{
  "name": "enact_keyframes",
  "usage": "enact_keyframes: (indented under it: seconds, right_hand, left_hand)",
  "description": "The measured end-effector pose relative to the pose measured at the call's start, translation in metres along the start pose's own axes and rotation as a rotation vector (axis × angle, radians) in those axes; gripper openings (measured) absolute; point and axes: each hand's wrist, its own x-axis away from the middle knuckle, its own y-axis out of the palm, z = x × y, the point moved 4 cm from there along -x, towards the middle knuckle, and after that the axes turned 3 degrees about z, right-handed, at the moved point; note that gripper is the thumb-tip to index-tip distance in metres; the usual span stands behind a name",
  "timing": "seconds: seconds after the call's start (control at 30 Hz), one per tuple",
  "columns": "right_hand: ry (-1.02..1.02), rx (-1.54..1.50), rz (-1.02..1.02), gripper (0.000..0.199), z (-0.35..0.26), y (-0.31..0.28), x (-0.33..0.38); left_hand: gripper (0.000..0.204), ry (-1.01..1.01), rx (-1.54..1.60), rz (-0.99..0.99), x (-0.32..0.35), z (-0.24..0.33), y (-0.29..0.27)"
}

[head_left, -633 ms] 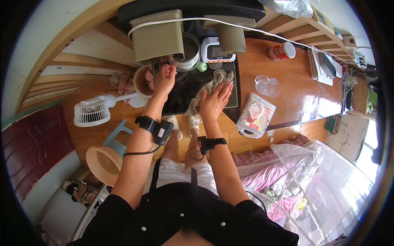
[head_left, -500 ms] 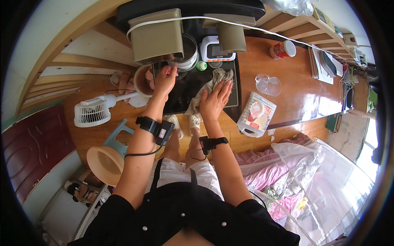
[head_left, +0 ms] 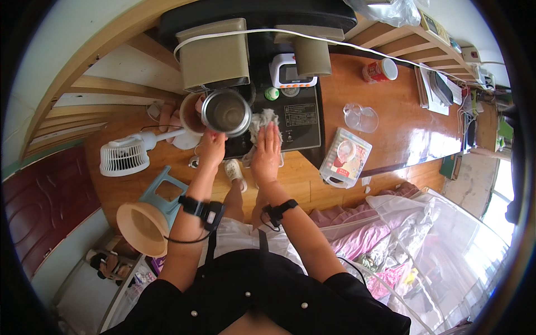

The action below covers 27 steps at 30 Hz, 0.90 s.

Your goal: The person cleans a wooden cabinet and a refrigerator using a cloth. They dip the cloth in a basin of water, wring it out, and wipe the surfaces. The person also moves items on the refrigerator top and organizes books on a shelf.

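Observation:
My left hand [head_left: 213,149] is closed at the near edge of a round steel pot [head_left: 226,113], which tilts so that its inside faces up toward me. The grip itself is partly hidden. My right hand [head_left: 266,153] lies flat with fingers stretched over a crumpled grey cloth [head_left: 263,118], just right of the pot. Both are at the black glass cooktop [head_left: 302,125], whose printed panel now shows at its right side. Behind the cloth sits a small green-and-white round thing [head_left: 272,94].
A white device with a screen [head_left: 288,72] stands at the back. Right on the brown table are a clear cup [head_left: 360,118], a red jar [head_left: 380,71] and a clear handled case [head_left: 346,157]. A white fan [head_left: 125,154] and blue stool [head_left: 163,192] stand left.
The pot has come nearer and tilted in my left hand, out from beside the beige box. My right hand and the cloth have slid left, uncovering the cooktop's right side.

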Motion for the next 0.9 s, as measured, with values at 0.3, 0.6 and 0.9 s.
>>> enact_keyframes:
  seconds: [0.3, 0.6, 0.9]
  right_hand:
    - [-0.13, -0.008, 0.01, 0.062, -0.031, 0.05, -0.107]
    - [-0.13, 0.126, 0.189, 0.05, -0.068, 0.081, -0.147]
    - [-0.503, -0.043, -0.042, 0.056, -0.074, 0.078, -0.145]
  left_hand:
    - [0.027, 0.009, -0.186, 0.028, 0.045, -0.068, -0.114]
    - [0.035, -0.147, 0.121, 0.112, 0.08, -0.082, -0.157]
    - [0.021, -0.042, 0.054, 0.184, 0.082, -0.1, -0.181]
